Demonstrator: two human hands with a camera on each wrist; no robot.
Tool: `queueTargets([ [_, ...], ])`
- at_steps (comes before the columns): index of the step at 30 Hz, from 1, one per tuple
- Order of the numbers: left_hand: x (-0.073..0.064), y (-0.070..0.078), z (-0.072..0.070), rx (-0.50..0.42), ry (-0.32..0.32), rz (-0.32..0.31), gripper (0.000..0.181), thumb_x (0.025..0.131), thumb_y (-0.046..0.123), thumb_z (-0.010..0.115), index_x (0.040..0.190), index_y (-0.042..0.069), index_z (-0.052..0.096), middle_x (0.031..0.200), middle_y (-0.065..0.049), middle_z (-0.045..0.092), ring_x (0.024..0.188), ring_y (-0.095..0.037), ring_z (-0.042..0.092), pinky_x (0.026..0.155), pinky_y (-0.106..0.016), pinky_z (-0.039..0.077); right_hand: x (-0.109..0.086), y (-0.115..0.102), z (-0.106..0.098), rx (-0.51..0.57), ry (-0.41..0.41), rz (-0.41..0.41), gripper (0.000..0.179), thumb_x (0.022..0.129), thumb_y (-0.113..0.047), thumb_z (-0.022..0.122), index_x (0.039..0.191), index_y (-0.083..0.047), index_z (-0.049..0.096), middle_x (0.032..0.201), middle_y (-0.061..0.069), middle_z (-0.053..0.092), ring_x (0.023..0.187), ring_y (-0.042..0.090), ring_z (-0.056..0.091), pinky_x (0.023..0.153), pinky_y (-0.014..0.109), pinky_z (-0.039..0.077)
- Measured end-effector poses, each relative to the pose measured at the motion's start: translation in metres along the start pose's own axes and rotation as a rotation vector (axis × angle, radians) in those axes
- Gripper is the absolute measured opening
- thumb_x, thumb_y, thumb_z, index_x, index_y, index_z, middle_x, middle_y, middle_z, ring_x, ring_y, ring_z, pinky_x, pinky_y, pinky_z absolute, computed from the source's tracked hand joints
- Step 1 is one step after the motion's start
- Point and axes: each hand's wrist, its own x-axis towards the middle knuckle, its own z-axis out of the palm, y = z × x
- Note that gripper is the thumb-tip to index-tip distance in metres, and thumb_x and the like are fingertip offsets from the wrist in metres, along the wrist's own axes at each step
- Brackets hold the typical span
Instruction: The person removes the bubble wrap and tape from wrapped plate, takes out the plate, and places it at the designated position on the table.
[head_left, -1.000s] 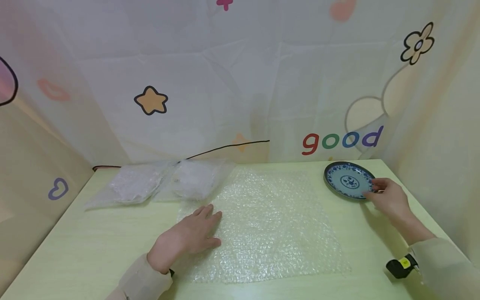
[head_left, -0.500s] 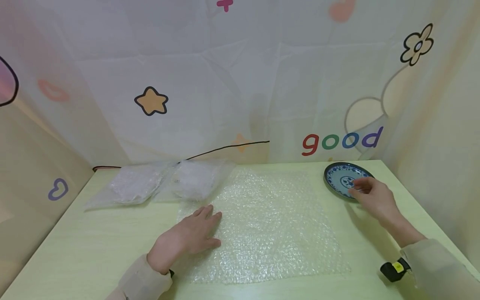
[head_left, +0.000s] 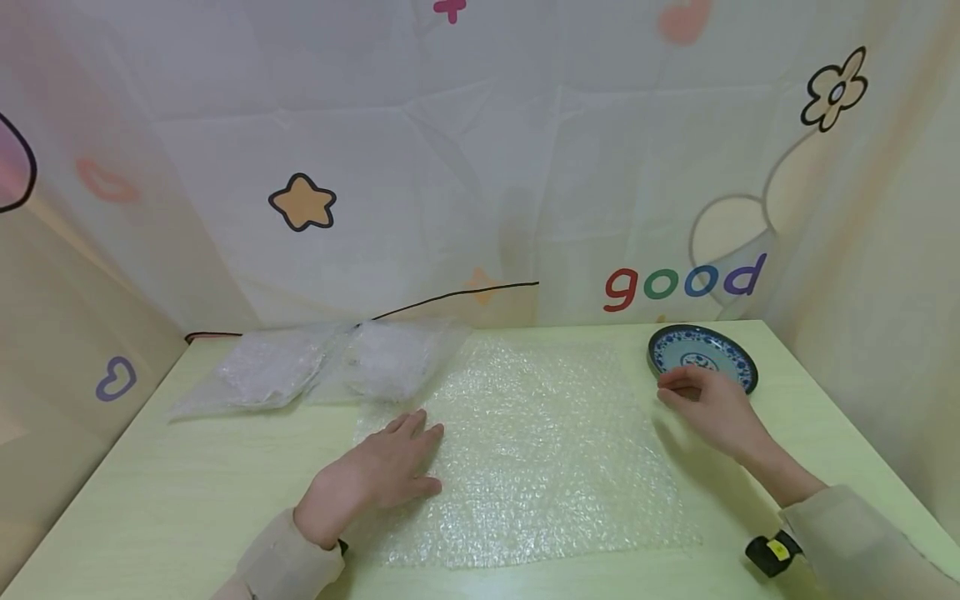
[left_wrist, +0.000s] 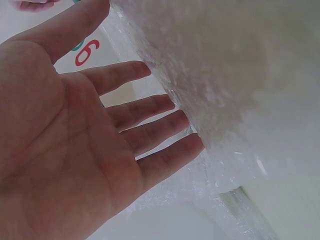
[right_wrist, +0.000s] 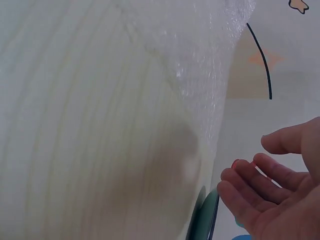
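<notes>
A flat sheet of bubble wrap [head_left: 547,450] lies across the middle of the table. My left hand [head_left: 375,471] rests at its left edge, fingers straight and spread; in the left wrist view the fingertips [left_wrist: 192,142] meet the sheet. To the right, a blue-and-white patterned plate [head_left: 693,343] with a dark rim stands at the back of the table. My right hand [head_left: 716,412] hovers in front of it, overlapping its near edge in the head view. Its fingers are loosely bent with nothing between them. The plate's edge [right_wrist: 202,220] shows beside the fingers in the right wrist view.
Two bubble-wrapped packets, one on the left [head_left: 273,367] and one beside it [head_left: 386,358], lie at the back left. The second overlaps the sheet's corner. A printed curtain [head_left: 450,183] closes off the table's back and sides. A black wrist device [head_left: 772,552] hangs at the right sleeve.
My right hand has let go of the plate's right rim and moved left and toward me, across the plate's front. The left hand, sheet and packets stay where they were.
</notes>
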Motion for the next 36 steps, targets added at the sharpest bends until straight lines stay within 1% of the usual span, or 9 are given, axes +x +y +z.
queueTargets([
  [1,0.000,0.000,0.000,0.001,-0.002,0.000,0.072,0.098,0.033,0.072,0.155,0.000,0.041,0.163,-0.028,0.024,0.150,-0.045,0.024,0.115,-0.059,0.033,0.000,-0.002,0.002,-0.004,-0.007,-0.014,0.025,0.101,-0.012,0.066,0.120,0.005,0.067,0.115,0.020,0.070,0.106,0.037,0.067,0.093,0.044,0.055],
  [4,0.000,0.000,0.001,0.004,-0.004,0.001,0.073,0.098,0.034,0.071,0.155,0.000,0.041,0.163,-0.028,0.024,0.150,-0.045,0.024,0.114,-0.060,0.033,-0.001,-0.009,0.005,-0.006,-0.037,-0.046,0.026,0.100,-0.009,0.066,0.121,0.006,0.067,0.117,0.021,0.070,0.109,0.039,0.066,0.095,0.054,0.054],
  [11,0.000,-0.001,0.000,0.012,-0.002,0.010,0.072,0.099,0.034,0.071,0.155,0.001,0.041,0.163,-0.028,0.024,0.150,-0.044,0.024,0.116,-0.058,0.032,-0.003,-0.017,0.011,0.020,-0.103,-0.093,0.029,0.100,-0.008,0.066,0.125,0.007,0.065,0.124,0.023,0.067,0.114,0.040,0.064,0.093,0.050,0.056],
  [17,0.001,-0.001,0.000,0.016,0.000,0.012,0.072,0.099,0.034,0.071,0.155,0.000,0.041,0.163,-0.028,0.025,0.150,-0.044,0.025,0.116,-0.057,0.031,-0.003,-0.020,0.018,-0.023,-0.210,-0.124,0.041,0.101,-0.016,0.066,0.135,0.005,0.061,0.136,0.024,0.062,0.122,0.046,0.059,0.096,0.056,0.053],
  [20,0.001,-0.001,-0.001,0.016,-0.001,0.009,0.072,0.099,0.034,0.071,0.155,0.000,0.041,0.163,-0.028,0.025,0.150,-0.044,0.025,0.116,-0.058,0.031,-0.005,-0.023,0.023,-0.061,-0.256,-0.150,0.048,0.099,-0.020,0.069,0.140,0.003,0.058,0.141,0.023,0.058,0.128,0.047,0.054,0.101,0.060,0.048],
  [23,0.002,-0.001,0.000,0.012,-0.004,0.006,0.072,0.099,0.034,0.071,0.155,0.001,0.041,0.163,-0.027,0.024,0.150,-0.043,0.024,0.116,-0.058,0.031,-0.006,-0.027,0.027,-0.082,-0.293,-0.179,0.055,0.097,-0.022,0.072,0.143,0.004,0.055,0.145,0.023,0.055,0.135,0.045,0.049,0.106,0.060,0.043],
  [29,0.002,-0.002,0.000,0.013,-0.005,0.002,0.072,0.099,0.034,0.071,0.155,0.002,0.041,0.163,-0.027,0.024,0.151,-0.043,0.024,0.117,-0.057,0.030,-0.009,-0.034,0.033,-0.079,-0.376,-0.247,0.064,0.097,-0.029,0.074,0.148,0.002,0.050,0.154,0.023,0.046,0.141,0.045,0.041,0.111,0.061,0.036],
  [33,0.002,-0.002,0.000,0.011,-0.009,0.004,0.071,0.099,0.034,0.071,0.155,0.001,0.041,0.163,-0.027,0.024,0.150,-0.043,0.024,0.117,-0.057,0.030,-0.012,-0.036,0.038,-0.081,-0.430,-0.256,0.068,0.097,-0.032,0.073,0.152,-0.002,0.048,0.159,0.022,0.038,0.146,0.044,0.033,0.115,0.061,0.031],
  [36,0.002,-0.002,0.000,0.011,-0.014,0.007,0.071,0.099,0.033,0.071,0.155,0.001,0.041,0.163,-0.028,0.024,0.150,-0.044,0.024,0.117,-0.057,0.030,-0.014,-0.037,0.041,-0.089,-0.473,-0.248,0.071,0.097,-0.036,0.072,0.155,-0.006,0.044,0.163,0.019,0.033,0.149,0.043,0.027,0.116,0.061,0.027],
])
